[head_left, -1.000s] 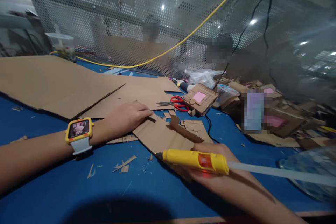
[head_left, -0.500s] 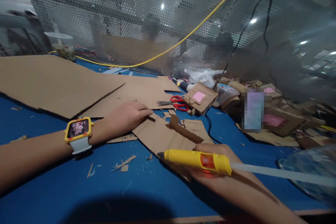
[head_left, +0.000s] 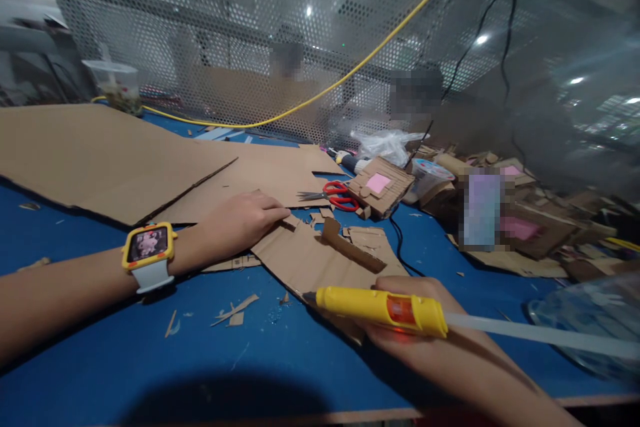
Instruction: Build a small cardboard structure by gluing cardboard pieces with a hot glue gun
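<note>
A yellow glue gun (head_left: 357,305) with a long white glue stick out of its back is held in my right hand (head_left: 407,340). Its dark nozzle touches or nearly touches the lower left edge of a cardboard piece (head_left: 310,257). My left hand (head_left: 245,220), a yellow-cased watch on its wrist, presses the upper left corner of this piece, its fingers together at a small flap. An upright curved cardboard strip (head_left: 353,247) stands on the piece. Just behind lie small cardboard scraps (head_left: 317,217).
Red-handled scissors (head_left: 340,195) lie beside a small cardboard box (head_left: 383,187). Large cardboard sheets (head_left: 90,153) cover the back left. Cardboard pieces (head_left: 540,220) pile up at right, near a clear round container (head_left: 585,327). A plastic cup (head_left: 120,88) stands at the back left.
The glue gun and my right hand have shifted slightly to the right. My left hand stays where it was on the cardboard.
</note>
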Demonstrator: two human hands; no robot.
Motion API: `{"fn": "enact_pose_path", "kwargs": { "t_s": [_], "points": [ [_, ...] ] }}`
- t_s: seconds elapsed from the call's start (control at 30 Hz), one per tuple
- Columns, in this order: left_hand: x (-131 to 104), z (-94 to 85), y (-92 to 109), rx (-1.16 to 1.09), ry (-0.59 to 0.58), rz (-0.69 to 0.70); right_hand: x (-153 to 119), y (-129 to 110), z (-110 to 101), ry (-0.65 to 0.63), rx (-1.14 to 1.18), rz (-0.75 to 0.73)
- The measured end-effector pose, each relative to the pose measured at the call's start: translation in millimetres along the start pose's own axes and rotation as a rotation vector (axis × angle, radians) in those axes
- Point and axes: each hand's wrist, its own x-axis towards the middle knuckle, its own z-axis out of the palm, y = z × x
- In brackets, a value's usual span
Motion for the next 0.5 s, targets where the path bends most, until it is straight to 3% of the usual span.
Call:
{"fn": "enact_pose_path", "kwargs": {
  "t_s": [0.23,0.5],
  "points": [
    [0.6,-4.0,2.2,0.002,-0.043,-0.032,-4.0,7.2,3.8,0.03,-0.023,-0.007],
    [-0.3,-1.1,0.2,-0.019,-0.028,-0.024,-2.8,-3.1,-0.1,-0.016,-0.005,0.094]
  ]
}}
